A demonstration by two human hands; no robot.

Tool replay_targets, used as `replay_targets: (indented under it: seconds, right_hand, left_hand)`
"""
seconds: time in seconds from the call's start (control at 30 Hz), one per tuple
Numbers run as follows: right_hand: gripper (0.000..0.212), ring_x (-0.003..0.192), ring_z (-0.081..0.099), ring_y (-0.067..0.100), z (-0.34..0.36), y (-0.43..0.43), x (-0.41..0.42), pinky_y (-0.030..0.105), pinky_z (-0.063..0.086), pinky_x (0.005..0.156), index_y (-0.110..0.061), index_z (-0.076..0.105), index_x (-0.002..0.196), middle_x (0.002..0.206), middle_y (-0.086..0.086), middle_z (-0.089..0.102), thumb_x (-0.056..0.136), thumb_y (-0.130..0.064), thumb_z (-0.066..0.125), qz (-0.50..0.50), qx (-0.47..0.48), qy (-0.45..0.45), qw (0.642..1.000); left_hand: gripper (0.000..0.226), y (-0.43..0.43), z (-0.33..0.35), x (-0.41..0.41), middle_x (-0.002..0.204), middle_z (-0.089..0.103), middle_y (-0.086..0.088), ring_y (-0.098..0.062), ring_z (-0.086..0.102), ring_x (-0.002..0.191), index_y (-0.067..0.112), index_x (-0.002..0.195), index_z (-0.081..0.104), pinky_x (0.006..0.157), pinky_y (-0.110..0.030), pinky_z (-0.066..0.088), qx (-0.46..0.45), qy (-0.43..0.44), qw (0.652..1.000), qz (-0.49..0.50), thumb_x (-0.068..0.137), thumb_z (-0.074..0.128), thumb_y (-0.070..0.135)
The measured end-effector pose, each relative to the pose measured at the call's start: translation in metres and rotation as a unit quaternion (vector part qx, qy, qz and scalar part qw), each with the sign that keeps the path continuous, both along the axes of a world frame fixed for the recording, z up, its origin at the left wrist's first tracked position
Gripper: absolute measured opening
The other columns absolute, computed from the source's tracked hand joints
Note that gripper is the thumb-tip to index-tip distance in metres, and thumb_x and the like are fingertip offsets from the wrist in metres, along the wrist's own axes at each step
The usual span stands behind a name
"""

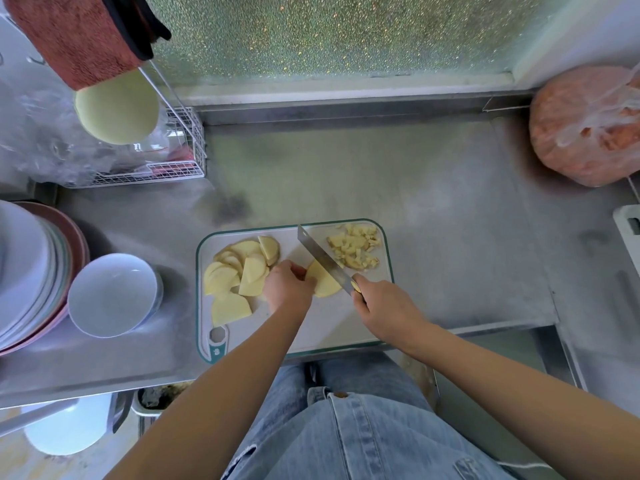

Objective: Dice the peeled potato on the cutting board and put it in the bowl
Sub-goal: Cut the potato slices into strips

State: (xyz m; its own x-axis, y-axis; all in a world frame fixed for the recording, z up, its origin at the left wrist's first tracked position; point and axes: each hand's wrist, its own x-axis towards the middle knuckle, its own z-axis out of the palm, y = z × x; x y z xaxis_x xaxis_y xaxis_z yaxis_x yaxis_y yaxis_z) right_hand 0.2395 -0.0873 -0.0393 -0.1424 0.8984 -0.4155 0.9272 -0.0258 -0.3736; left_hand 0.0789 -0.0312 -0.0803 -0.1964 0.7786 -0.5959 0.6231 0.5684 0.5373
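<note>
Left hand (289, 284): fingers curled, pinning a potato slice (325, 282) mid-board (311, 327). Right hand (384, 308): gripping the knife (322, 259), blade angled across the slice.

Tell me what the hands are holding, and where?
The right hand grips the knife by its handle. The left hand holds a potato slice by its left edge.

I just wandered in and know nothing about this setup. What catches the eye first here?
Two hands work at the cutting board in the middle: the right hand grips a knife slanting across a potato piece that the left hand holds. Potato slices are heaped on the board's left, a diced pile sits at its far right, and an empty white bowl stands on the counter to the left.
</note>
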Motion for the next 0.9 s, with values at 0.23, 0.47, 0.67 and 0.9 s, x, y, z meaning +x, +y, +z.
replay_targets:
  seconds: [0.23,0.47,0.67,0.9]
  right_hand:
    - [0.016,0.052,0.042,0.019,0.003,0.003,-0.004,0.033,0.027,0.048,-0.013,0.046,0.1,0.059,-0.005,0.042,0.099,-0.021,0.032,0.003,-0.018,0.007,1.0]
    - [0.014,0.062,0.047,0.024,0.0,0.008,-0.01,0.034,0.034,0.054,-0.013,0.045,0.098,0.068,-0.001,0.046,0.098,-0.019,0.033,0.003,-0.04,-0.003,0.999]
    - [0.01,0.058,0.045,0.022,-0.014,0.006,-0.012,0.032,0.026,0.047,-0.019,0.038,0.091,0.061,-0.005,0.042,0.099,-0.02,0.034,-0.022,-0.045,0.017,0.999]
    - [0.03,0.075,0.061,0.029,-0.018,0.001,-0.009,0.042,0.048,0.065,-0.01,0.056,0.115,0.081,0.01,0.065,0.101,-0.026,0.035,-0.075,-0.024,0.05,0.996]
  left_hand:
    - [0.016,0.002,0.003,-0.001,0.079,0.07,0.0,-0.019,0.066,0.078,0.025,0.079,0.056,0.052,-0.023,0.038,-0.01,-0.014,1.0,0.003,0.079,0.07,0.016]
    - [0.021,0.004,0.004,-0.001,0.076,0.07,-0.002,-0.021,0.066,0.076,0.026,0.074,0.055,0.057,-0.024,0.047,-0.016,-0.023,1.0,0.009,0.078,0.069,0.01]
    - [0.021,0.004,0.004,-0.002,0.077,0.069,-0.001,-0.021,0.066,0.077,0.025,0.074,0.056,0.057,-0.023,0.046,-0.015,-0.028,0.999,0.008,0.076,0.07,0.01]
    - [0.018,0.003,0.006,-0.003,0.078,0.07,-0.002,-0.021,0.066,0.077,0.023,0.075,0.058,0.055,-0.022,0.043,-0.013,-0.034,0.999,0.004,0.073,0.07,0.009]
